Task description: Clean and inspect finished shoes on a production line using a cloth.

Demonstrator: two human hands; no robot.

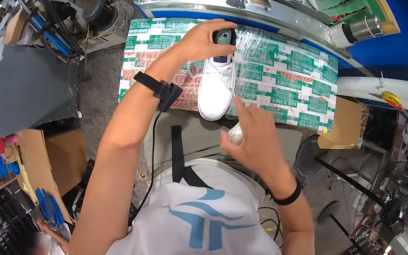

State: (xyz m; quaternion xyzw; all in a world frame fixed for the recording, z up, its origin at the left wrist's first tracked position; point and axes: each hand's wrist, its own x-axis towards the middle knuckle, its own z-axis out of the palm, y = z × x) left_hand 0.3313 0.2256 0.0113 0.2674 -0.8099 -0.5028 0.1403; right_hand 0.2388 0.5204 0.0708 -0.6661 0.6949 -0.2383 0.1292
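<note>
One white shoe point(213, 100), left hand point(200, 39) clasping its heel, right hand point(256, 137) beside toe, curled round something pale point(235, 133)

Floor point(100, 79): dark grey | blue panel point(407, 52) — upper right | fan point(394, 205) (black, caged) — right

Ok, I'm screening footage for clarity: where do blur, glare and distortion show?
Head view: the right hand and its fingers look blurred, the white shoe sharper; head view: glare streaks the glossy patterned surface; head view: the metal rail bows, fisheye-style.
</note>
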